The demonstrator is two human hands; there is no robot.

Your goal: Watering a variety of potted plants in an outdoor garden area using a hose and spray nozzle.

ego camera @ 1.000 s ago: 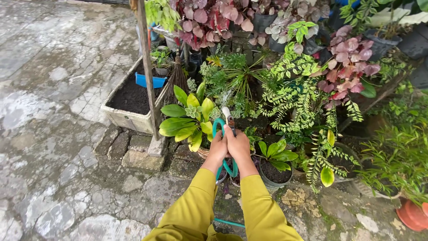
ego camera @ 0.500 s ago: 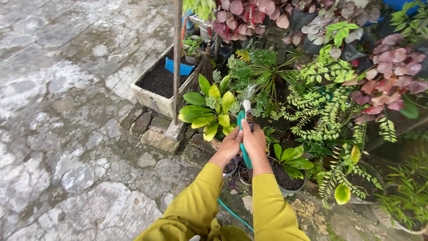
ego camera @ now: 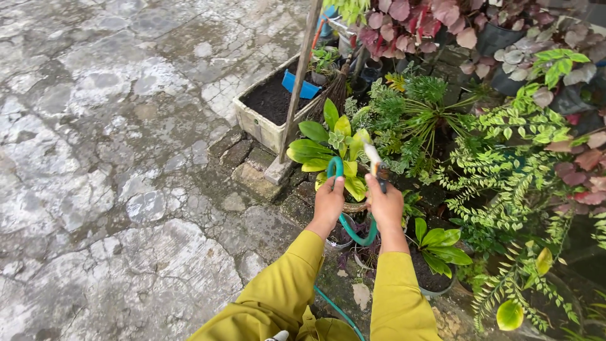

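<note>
Nearest, two yellow sleeves (ego camera: 297, 297) rise from six o'clock. The left hand (ego camera: 329, 201) is clamped on a loop of teal hose (ego camera: 353, 232), which now bows open between the hands; half a second ago both hands were pressed together on it. The right hand (ego camera: 386, 204), now apart at three o'clock of the left, grips the nozzle (ego camera: 373, 156), tilted toward eleven o'clock. That suggests the spray is being re-aimed at the yellow-green plant (ego camera: 328, 146) just beyond. Farther, at eleven o'clock, a soil-filled planter (ego camera: 255, 126) sits behind a wooden post (ego camera: 297, 95)
</note>
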